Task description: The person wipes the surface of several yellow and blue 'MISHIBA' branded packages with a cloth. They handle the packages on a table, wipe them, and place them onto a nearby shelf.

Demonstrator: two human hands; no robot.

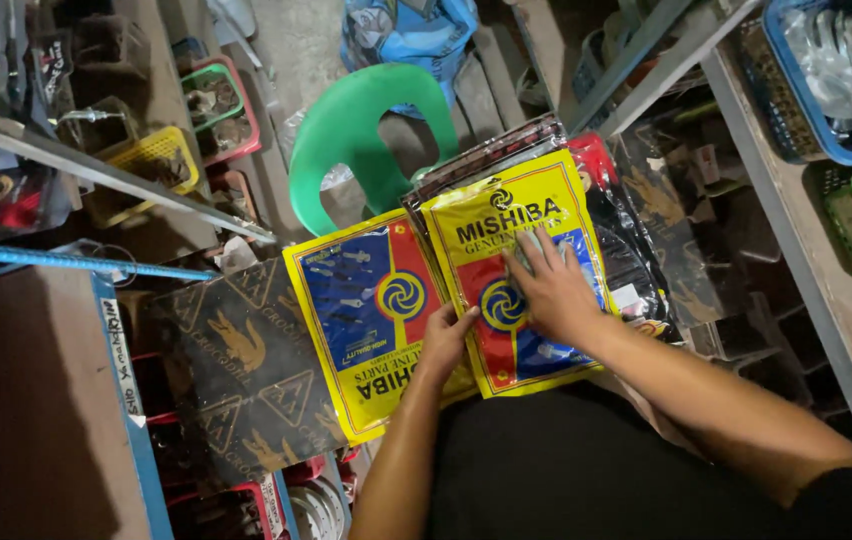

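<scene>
Two flat yellow plastic packets with blue and red panels lie on my lap. My right hand [553, 290] rests flat, fingers spread, on the upright yellow packet [506, 215], which tops a stack of dark and red-edged packets [636, 240]. My left hand [443, 343] holds the bottom edge where the two yellow packets meet, fingers tucked under the right one and against the turned-around yellow packet [366, 320] to its left. What is inside the packets is hard to make out.
A black sheet with gold animal prints [246, 370] lies left of the packets. A green plastic chair [366, 130] stands ahead. Metal shelving with blue [806, 90], green, yellow [151, 160] and red baskets flanks both sides; a wooden board [26, 400] with a blue edge is at left.
</scene>
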